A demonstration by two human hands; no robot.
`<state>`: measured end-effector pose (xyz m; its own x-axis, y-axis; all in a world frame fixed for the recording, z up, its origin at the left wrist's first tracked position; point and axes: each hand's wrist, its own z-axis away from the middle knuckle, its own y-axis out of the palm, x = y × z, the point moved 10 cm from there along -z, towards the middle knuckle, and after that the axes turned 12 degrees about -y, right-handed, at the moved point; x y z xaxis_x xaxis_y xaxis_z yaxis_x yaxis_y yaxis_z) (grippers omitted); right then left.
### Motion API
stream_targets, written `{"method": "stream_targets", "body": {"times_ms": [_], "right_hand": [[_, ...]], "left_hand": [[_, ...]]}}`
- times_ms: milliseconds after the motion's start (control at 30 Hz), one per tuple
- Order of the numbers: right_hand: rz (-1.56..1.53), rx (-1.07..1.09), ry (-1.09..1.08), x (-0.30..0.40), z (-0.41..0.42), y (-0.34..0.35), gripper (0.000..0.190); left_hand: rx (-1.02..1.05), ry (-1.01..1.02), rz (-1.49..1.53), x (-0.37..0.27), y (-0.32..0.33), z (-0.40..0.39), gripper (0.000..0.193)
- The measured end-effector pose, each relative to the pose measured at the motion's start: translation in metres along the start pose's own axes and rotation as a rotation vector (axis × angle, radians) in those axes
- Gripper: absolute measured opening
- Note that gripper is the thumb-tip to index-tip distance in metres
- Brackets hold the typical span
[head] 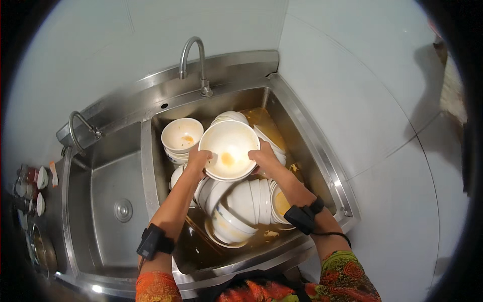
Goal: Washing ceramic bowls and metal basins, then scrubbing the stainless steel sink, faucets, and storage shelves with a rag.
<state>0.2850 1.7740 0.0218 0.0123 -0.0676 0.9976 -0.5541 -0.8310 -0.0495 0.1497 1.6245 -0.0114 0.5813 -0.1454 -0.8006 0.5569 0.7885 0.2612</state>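
Observation:
Both my hands hold a small stack of white bowls (229, 139) above the right sink basin. My left hand (198, 161) grips its left rim and my right hand (265, 156) its right rim, thumbs inside. An orange-brown residue lies in the top bowl. To the left stands another stack of bowls (182, 133) with food residue. Below my hands, many white bowls (243, 202) lie tipped on their sides in brown water, and a patterned bowl (230, 226) leans near them. Chopsticks (205, 236) lie partly in the water.
A gooseneck faucet (205, 75) rises behind the right basin. The left basin (117, 177) has a drain (123, 210) and its own faucet (77, 128). Small bowls (42, 178) and a metal pot (43, 247) stand at the far left. A tiled wall (324, 94) borders the sink on the right.

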Motion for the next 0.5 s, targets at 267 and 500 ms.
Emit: {"method": "stream_targets", "body": {"times_ms": [267,500], "right_hand": [[0.012,-0.038,0.073,-0.015,-0.022,0.002,0.062],[0.101,0.045,0.012,-0.099,-0.076,-0.061,0.053]], "left_hand": [[-0.453,0.241,-0.463,0.005,-0.056,-0.04,0.053],[-0.718,0.556,-0.689,0.034,-0.013,-0.004,0.048]]}}
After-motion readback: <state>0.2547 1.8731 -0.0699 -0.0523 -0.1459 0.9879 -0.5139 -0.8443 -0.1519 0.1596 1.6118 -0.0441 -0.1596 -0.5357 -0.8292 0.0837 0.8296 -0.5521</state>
